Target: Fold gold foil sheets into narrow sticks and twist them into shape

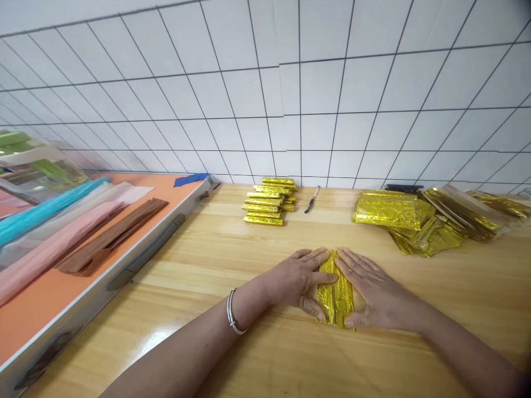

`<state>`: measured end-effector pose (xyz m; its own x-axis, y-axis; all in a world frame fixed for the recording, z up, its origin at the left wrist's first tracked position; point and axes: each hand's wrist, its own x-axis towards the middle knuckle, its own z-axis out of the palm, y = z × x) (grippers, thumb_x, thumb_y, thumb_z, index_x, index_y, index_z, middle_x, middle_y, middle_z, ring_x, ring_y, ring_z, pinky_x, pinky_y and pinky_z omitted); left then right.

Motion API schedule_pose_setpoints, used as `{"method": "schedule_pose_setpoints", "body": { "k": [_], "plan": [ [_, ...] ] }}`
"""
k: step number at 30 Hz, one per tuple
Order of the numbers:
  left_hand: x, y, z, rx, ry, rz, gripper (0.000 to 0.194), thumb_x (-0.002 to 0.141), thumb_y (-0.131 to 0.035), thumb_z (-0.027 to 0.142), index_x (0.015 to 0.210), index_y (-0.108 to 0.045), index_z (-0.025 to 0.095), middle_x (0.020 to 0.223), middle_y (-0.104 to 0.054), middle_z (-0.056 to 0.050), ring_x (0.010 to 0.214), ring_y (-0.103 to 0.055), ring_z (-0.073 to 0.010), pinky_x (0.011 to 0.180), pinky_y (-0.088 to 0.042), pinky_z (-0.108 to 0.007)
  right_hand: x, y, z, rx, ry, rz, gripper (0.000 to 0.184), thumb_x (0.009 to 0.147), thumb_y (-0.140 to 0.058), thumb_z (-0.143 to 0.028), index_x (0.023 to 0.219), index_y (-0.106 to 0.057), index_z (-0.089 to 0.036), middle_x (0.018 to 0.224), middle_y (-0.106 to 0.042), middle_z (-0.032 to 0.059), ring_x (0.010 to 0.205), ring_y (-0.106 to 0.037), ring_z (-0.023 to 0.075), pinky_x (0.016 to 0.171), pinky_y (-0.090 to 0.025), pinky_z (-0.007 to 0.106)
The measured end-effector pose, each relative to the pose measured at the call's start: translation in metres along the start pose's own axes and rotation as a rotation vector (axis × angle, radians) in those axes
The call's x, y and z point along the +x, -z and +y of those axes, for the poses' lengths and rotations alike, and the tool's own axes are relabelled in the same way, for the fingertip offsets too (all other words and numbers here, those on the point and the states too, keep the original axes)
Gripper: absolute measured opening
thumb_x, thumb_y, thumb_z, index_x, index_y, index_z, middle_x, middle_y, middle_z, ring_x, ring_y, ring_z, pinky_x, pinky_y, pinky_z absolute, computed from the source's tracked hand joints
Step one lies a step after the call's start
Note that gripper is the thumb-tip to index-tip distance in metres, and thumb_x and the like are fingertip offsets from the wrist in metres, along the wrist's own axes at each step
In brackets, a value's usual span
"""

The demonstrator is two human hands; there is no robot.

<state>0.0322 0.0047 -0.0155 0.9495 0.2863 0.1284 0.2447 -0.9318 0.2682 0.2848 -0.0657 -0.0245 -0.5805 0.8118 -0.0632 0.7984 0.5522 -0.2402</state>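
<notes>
Head view: we see a gold foil packet (pixel 343 290) lying flat on the wooden tabletop (pixel 199 265), its two long halves meeting along a central seam. The left hand (pixel 301 279) is unclenched, its spread fingers and thumb resting on the left half; the right hand (pixel 373 293) is likewise released, laid along the right half and its outer edge. Neither hand grips the foil. We note a silver bangle (pixel 233 312) on the left wrist.

Beyond the hands, toward the tiled wall (pixel 319 88), we find narrow gold bundles (pixel 267 207) in a stack, with a pen (pixel 312 200) just beside them. To the right lie wider gold foil sheets (pixel 385 210) in an untidy pile, some beside a clear plastic sleeve (pixel 477 210). We judge the work partway along: the stacked bundles look finished, the packet under the hands is flat and wider than they are, and the pile at right appears not yet folded narrow.

Farther left, an orange surface (pixel 166 193) bears brown crepe paper (pixel 112 237), pink crepe paper (pixel 62 243) and a turquoise roll (pixel 53 207).
</notes>
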Motion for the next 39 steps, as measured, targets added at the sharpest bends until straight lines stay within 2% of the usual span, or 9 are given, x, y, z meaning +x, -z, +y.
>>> {"method": "schedule_pose_setpoints", "body": {
  "k": [5, 11, 17, 19, 22, 26, 30, 35, 39],
  "plan": [
    [0.0, -0.002, -0.003, -0.006, 0.013, -0.023, 0.085, 0.062, -0.053, 0.076, 0.132, -0.043, 0.029, 0.15, -0.016, -0.013, 0.135, -0.02, -0.0346, 0.106, -0.021, -0.048, 0.0, -0.002, 0.001, -0.004, -0.005, -0.013, 0.108, 0.068, -0.05, -0.073, 0.145, 0.002, -0.018, 0.152, 0.005, 0.0113, 0.138, -0.001, 0.0308, 0.11, -0.013, 0.048],
    [0.001, -0.003, -0.003, -0.011, 0.025, -0.041, 0.086, 0.061, -0.053, 0.077, 0.132, -0.042, 0.03, 0.147, -0.026, -0.01, 0.136, -0.018, -0.0339, 0.106, -0.021, -0.048, 0.002, 0.002, 0.001, 0.007, 0.0, -0.033, 0.109, 0.067, -0.05, -0.074, 0.145, 0.002, -0.018, 0.152, 0.003, 0.0112, 0.138, -0.002, 0.0309, 0.111, -0.012, 0.048],
    [0.001, 0.001, 0.0, 0.0, 0.029, -0.042, 0.082, 0.063, -0.054, 0.076, 0.13, -0.044, 0.03, 0.147, -0.028, -0.008, 0.136, -0.019, -0.0334, 0.106, -0.022, -0.046, -0.002, 0.006, -0.008, -0.061, -0.06, -0.011, 0.109, 0.067, -0.051, -0.073, 0.145, -0.004, -0.015, 0.151, 0.0, 0.0147, 0.138, -0.005, 0.0312, 0.109, -0.018, 0.048],
    [0.001, 0.002, 0.001, 0.001, 0.028, -0.042, 0.081, 0.064, -0.054, 0.075, 0.13, -0.044, 0.029, 0.147, -0.028, -0.008, 0.136, -0.019, -0.0329, 0.106, -0.022, -0.046, -0.01, 0.005, -0.018, -0.122, -0.087, 0.056, 0.1, 0.072, -0.052, -0.067, 0.145, -0.009, -0.014, 0.151, -0.006, 0.0155, 0.138, -0.008, 0.0304, 0.108, -0.022, 0.048],
    [0.001, 0.002, 0.001, 0.007, 0.025, -0.051, 0.08, 0.066, -0.052, 0.075, 0.131, -0.043, 0.029, 0.147, -0.027, -0.008, 0.136, -0.019, -0.0328, 0.106, -0.022, -0.046, -0.025, 0.002, -0.038, -0.233, -0.054, 0.151, 0.071, 0.083, -0.051, -0.048, 0.142, -0.028, -0.016, 0.148, -0.026, 0.012, 0.136, -0.019, 0.0276, 0.106, -0.027, 0.047],
    [0.0, 0.001, 0.0, 0.015, 0.025, -0.062, 0.08, 0.067, -0.049, 0.075, 0.132, -0.041, 0.029, 0.147, -0.026, -0.008, 0.136, -0.019, -0.0332, 0.106, -0.021, -0.047, -0.043, -0.006, -0.058, -0.318, 0.055, 0.26, 0.037, 0.089, -0.047, -0.033, 0.122, -0.055, -0.019, 0.131, -0.053, 0.0076, 0.125, -0.041, 0.0244, 0.102, -0.033, 0.044],
    [0.0, 0.0, 0.001, 0.025, 0.028, -0.052, 0.082, 0.066, -0.051, 0.075, 0.132, -0.042, 0.027, 0.147, -0.026, -0.009, 0.136, -0.018, -0.0331, 0.106, -0.02, -0.047, -0.047, -0.013, -0.061, -0.369, 0.12, 0.321, 0.032, 0.09, -0.046, -0.029, 0.116, -0.059, -0.015, 0.123, -0.059, 0.0108, 0.114, -0.051, 0.0242, 0.095, -0.04, 0.043],
    [-0.001, -0.002, 0.004, 0.03, 0.044, -0.034, 0.082, 0.066, -0.052, 0.075, 0.132, -0.042, 0.027, 0.147, -0.026, -0.009, 0.136, -0.018, -0.0321, 0.106, -0.019, -0.047, -0.046, -0.012, -0.059, -0.486, 0.263, 0.314, 0.036, 0.089, -0.035, -0.009, 0.117, -0.057, -0.011, 0.116, -0.062, 0.0133, 0.109, -0.054, 0.0271, 0.09, -0.043, 0.046],
    [-0.002, -0.001, 0.006, 0.029, 0.06, -0.024, 0.082, 0.065, -0.054, 0.074, 0.131, -0.043, 0.027, 0.147, -0.026, -0.009, 0.136, -0.018, -0.0318, 0.107, -0.017, -0.047, -0.049, -0.008, -0.06, -0.518, 0.314, 0.299, 0.038, 0.089, -0.032, -0.007, 0.119, -0.056, -0.008, 0.114, -0.063, 0.0138, 0.108, -0.054, 0.0276, 0.089, -0.043, 0.046]
  ]
}}
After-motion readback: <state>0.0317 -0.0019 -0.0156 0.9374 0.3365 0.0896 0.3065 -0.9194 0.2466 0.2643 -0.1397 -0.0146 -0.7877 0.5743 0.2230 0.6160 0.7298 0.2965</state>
